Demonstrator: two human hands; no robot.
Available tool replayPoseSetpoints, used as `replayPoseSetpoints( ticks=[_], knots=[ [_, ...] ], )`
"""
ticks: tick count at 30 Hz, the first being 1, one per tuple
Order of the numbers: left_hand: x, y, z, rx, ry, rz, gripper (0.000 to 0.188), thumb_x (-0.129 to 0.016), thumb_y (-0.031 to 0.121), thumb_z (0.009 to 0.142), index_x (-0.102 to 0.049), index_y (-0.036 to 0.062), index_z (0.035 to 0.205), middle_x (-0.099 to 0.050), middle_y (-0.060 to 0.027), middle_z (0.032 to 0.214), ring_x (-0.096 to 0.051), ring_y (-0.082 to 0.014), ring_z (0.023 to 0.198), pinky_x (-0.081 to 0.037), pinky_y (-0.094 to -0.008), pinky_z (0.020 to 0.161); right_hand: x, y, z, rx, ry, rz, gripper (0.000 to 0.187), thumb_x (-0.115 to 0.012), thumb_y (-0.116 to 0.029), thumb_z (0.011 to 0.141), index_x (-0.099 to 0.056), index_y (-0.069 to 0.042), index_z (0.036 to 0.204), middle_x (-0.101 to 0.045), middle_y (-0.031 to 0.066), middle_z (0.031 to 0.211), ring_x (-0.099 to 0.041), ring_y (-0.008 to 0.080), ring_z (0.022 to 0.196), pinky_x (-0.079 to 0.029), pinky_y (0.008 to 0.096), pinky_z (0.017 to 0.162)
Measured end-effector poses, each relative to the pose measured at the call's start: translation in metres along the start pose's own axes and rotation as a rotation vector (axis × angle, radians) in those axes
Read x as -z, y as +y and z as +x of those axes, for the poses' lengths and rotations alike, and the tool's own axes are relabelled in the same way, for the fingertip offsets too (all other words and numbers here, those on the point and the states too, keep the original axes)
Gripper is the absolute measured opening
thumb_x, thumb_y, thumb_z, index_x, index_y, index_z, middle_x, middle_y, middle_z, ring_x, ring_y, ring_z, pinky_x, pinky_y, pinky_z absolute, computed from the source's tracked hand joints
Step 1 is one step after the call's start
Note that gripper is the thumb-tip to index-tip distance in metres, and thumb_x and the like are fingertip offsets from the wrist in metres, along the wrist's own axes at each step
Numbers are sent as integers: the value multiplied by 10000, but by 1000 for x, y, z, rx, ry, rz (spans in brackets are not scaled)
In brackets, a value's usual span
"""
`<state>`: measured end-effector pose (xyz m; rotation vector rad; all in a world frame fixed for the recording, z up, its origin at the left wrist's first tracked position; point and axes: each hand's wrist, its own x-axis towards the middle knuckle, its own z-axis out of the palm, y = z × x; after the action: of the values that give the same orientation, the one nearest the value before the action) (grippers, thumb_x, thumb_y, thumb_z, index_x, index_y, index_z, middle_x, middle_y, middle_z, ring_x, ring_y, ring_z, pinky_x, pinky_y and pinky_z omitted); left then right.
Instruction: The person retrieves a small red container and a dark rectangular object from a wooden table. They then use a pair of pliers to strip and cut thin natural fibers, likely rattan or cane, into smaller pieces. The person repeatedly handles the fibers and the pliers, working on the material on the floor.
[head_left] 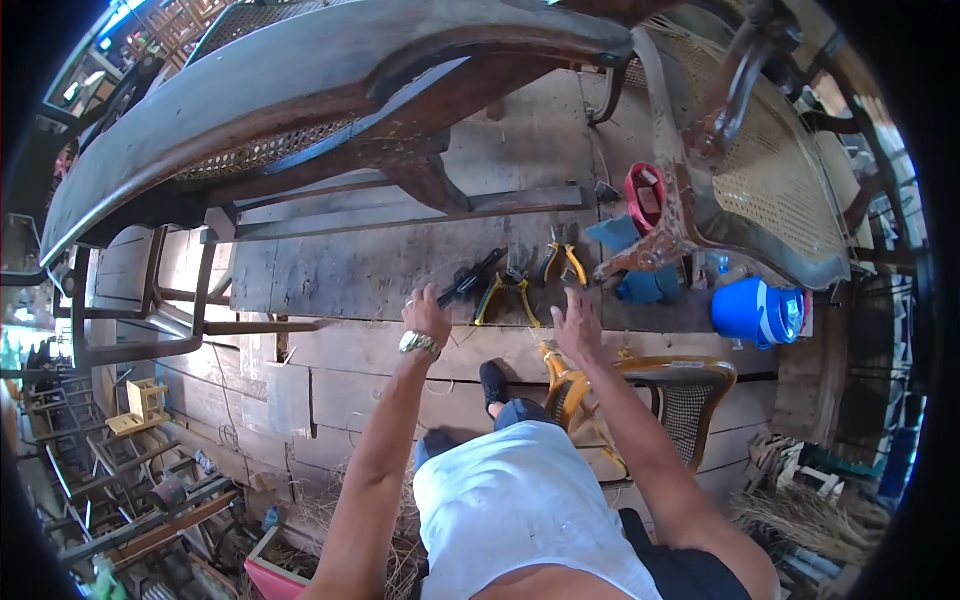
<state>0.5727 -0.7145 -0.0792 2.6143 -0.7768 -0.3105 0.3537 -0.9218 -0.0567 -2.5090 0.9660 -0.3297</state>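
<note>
The right hand (580,325) has its thumb and fingers apart. Just past its fingertips lie the small pliers (553,266) with yellow and black handles. The left hand (428,316) is bent a little; I can't tell if its fingers are apart or together. A black tool (472,278) lies just beside them. Between both hands' fingers, a bit farther out, bigger pliers (522,285) lie with their handles spread. A blue bucket (738,308) sits well to the right of the right fingers.

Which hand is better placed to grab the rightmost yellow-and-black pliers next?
Right hand, probably: its fingers are close to those pliers, while the left hand is farther away, near the black tool.
</note>
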Motion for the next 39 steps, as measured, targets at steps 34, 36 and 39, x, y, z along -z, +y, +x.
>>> replayPoseSetpoints(
  ticks=[34, 36, 39],
  knots=[
    [34, -97, -131, 232, -295, -292, 343, -601, 334, 859, -620, 17, 989, -652, -253, 817, -634, -432, 760, -498, -514, 663, -44, -11, 136, -271, -280, -496, 640, -601, -296, 875, -333, -62, 1407, -495, 241, 1222, -515, 411, 1149, -425, 543, 943],
    [45, -89, -144, 340, -197, -167, 326, -615, 331, 845, -605, 26, 960, -652, -264, 824, -625, -462, 786, -485, -543, 670, -41, -5, 137, -188, -249, -537, 607, -593, -238, 874, -337, -64, 1397, -496, 233, 1206, -520, 405, 1133, -431, 546, 934],
    [68, -79, -161, 423, -45, 29, 372, -629, 399, 861, -564, 45, 953, -657, -229, 772, -634, -445, 752, -474, -550, 654, -38, 6, 138, -42, -202, -599, 544, -585, -160, 866, -366, -61, 1354, -501, 232, 1183, -530, 403, 1111, -447, 540, 925]
  ],
)
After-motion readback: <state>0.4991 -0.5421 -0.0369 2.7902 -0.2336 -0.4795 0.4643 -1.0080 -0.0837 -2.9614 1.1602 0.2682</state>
